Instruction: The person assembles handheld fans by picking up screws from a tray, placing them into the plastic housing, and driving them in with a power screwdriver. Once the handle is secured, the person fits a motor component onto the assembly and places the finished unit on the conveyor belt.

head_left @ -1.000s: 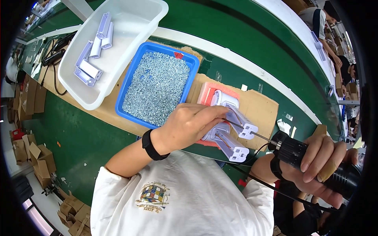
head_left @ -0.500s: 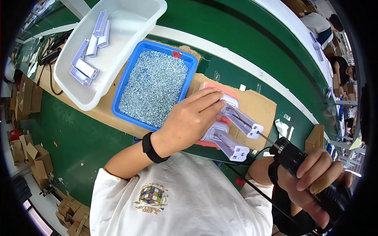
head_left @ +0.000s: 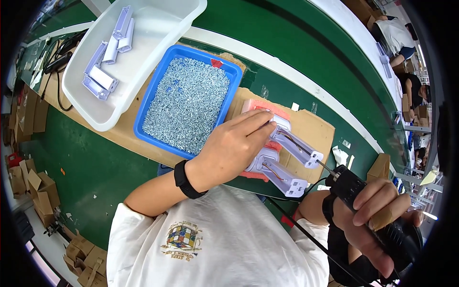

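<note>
at the right end of the cardboard (head_left: pixel 321 129): two pale lilac housings, their wide ends on pink foam (head_left: pixel 258 104); the upper housing (head_left: pixel 297 147) points its narrow end face rightward, at the driver.
left hand (head_left: pixel 232 146): fingers laid close together across that housing's wide end; the thumb is out of my sight, so i can't tell whether it pinches or only presses.
right hand (head_left: pixel 377 208): wrapped firmly round the black power driver (head_left: pixel 350 187).
shaft (head_left: pixel 326 168): meets the end face; a dark line inside the channel may be more of it.
just changed: a second ago the left fingertips were down by the shaft's far end; now they've drawn back onto the wide end.
meaning, i'd guess: guiding the tip has given way to steadying the housing while the driver works.
lower housing (head_left: pixel 284 180): just beside the upper one, wire showing in its channel, no tool in it.
blue tray (head_left: pixel 234 91): heaped with small silvery screws (head_left: pixel 186 107), left of the foam.
white tub (head_left: pixel 138 60): left of the tray, loose lilac pieces (head_left: pixel 102 78) inside.
</note>
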`<act>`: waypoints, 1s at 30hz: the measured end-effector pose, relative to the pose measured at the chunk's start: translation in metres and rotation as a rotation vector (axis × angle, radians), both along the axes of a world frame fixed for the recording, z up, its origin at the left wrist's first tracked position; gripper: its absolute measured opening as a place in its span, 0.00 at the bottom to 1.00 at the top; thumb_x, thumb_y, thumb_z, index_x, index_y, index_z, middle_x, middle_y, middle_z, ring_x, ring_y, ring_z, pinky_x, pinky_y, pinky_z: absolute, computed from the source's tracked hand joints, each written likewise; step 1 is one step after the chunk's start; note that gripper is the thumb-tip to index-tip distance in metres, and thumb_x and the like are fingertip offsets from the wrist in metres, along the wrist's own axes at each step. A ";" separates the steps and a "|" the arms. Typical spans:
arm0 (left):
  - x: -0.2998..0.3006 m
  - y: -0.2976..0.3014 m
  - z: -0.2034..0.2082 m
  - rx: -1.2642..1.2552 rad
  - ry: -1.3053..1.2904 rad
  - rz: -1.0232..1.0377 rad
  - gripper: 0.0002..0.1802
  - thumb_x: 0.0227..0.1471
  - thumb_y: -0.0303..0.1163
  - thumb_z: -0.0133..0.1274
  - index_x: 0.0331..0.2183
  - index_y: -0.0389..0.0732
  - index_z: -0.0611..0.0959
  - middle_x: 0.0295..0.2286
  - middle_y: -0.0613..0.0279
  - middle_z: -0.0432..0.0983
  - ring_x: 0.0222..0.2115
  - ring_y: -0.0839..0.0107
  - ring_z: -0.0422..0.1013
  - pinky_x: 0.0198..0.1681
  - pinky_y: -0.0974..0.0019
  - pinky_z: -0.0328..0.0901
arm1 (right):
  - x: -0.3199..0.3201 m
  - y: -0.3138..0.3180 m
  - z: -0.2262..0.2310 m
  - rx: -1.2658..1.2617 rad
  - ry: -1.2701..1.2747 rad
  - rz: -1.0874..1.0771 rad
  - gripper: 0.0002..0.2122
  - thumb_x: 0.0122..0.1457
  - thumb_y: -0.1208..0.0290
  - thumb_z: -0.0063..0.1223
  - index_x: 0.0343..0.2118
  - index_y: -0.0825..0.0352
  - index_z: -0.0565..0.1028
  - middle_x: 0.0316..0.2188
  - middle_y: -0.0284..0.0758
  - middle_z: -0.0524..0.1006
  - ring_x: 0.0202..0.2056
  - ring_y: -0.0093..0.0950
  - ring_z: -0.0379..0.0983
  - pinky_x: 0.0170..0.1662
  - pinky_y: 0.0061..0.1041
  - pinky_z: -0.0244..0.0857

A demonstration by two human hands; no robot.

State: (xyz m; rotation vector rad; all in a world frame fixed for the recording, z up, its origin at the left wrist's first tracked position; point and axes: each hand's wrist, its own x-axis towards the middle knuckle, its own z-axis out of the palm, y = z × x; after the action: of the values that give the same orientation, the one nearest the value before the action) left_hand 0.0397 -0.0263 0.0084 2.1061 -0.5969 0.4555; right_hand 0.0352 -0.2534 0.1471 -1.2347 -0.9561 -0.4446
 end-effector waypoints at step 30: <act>0.000 0.002 0.002 0.009 0.038 0.018 0.18 0.48 0.21 0.64 0.44 0.33 0.85 0.46 0.52 0.79 0.46 0.53 0.78 0.48 0.59 0.75 | 0.014 0.013 -0.002 -0.029 0.029 0.070 0.42 0.48 0.31 0.64 0.55 0.63 0.69 0.26 0.26 0.70 0.20 0.20 0.69 0.24 0.22 0.62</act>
State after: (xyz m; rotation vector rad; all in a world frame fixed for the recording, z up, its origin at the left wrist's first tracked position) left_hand 0.0392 -0.0246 0.0108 2.1256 -0.5589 0.4225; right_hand 0.0490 -0.2407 0.1456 -1.2272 -0.9809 -0.3579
